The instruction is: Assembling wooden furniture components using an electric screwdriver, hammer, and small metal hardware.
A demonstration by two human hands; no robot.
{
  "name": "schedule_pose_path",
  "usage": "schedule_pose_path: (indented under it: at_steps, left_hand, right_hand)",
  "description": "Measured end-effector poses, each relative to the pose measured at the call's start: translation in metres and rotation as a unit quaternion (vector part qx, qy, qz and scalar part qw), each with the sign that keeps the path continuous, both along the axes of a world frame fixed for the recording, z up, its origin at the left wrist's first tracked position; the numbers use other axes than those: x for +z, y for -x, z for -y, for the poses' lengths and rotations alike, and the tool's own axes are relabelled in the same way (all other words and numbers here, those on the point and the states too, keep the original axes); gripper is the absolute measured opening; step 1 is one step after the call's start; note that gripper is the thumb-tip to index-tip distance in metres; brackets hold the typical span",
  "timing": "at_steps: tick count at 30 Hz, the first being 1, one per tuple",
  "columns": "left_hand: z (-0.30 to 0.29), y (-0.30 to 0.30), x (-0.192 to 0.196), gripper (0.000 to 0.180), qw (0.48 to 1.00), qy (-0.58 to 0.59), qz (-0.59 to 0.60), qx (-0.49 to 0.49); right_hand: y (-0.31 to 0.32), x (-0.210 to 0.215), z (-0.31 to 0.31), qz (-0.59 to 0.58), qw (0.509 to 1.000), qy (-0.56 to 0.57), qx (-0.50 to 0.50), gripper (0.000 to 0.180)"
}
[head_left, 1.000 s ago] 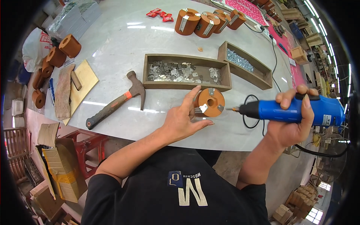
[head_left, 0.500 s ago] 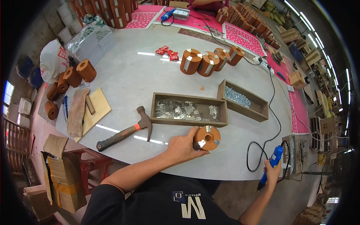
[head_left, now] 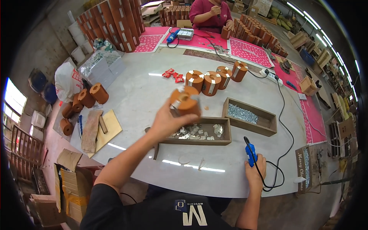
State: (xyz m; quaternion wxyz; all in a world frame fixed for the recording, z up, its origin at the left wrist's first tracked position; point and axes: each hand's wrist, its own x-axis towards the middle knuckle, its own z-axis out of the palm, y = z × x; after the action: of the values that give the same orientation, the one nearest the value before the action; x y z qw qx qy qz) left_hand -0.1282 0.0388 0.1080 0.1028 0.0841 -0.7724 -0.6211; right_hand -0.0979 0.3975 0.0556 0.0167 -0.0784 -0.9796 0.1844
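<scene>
My left hand (head_left: 165, 119) grips a reddish-brown cylinder (head_left: 185, 100) with a hole through its middle and metal plates on its rim. It is lifted over the wooden tray of small metal plates (head_left: 199, 132), slightly blurred. Part of that tray is hidden behind the hand. At the right, my right hand (head_left: 256, 168) is closed around a blue corded electric screwdriver (head_left: 251, 153), held low over the table. Just beyond the raised cylinder stand several similar cylinders (head_left: 211, 82) with metal plates on top. A hammer (head_left: 156, 150) is mostly covered by my left forearm.
A second wooden tray (head_left: 268, 128) holds screws. Red packets (head_left: 168, 73) lie near the standing cylinders. On the left are a board (head_left: 111, 130), a cloth strip (head_left: 91, 132) and more cylinders (head_left: 99, 93). A black cord (head_left: 289, 130) crosses the right side. Another person (head_left: 211, 15) works across the table.
My left hand has lifted the cylinder from the near table edge up and away, over the tray. My right hand has brought the screwdriver leftward over the table. The view has tilted up slightly.
</scene>
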Motion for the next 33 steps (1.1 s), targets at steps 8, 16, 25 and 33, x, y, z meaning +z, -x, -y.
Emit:
schedule_pose_path:
  at_steps: [8,16,25,33]
  left_hand:
    - [0.058,0.076,-0.035,0.088,0.973,0.164,0.158,0.020]
    - [0.040,0.124,-0.078,0.089,0.989,0.063,0.121,-0.048]
    - [0.018,0.212,-0.086,0.089,0.980,0.166,0.108,0.014]
    - [0.080,0.224,-0.097,0.042,0.908,0.415,0.048,0.004]
  right_hand:
    - [-0.013,-0.014,0.017,-0.179,0.981,-0.049,0.058,0.059]
    - [-0.038,-0.034,0.056,-0.176,0.975,-0.088,0.107,0.059]
    - [-0.026,-0.041,0.069,-0.203,0.967,-0.070,0.136,0.033]
    - [-0.023,-0.039,0.045,-0.292,0.926,0.023,0.238,0.023]
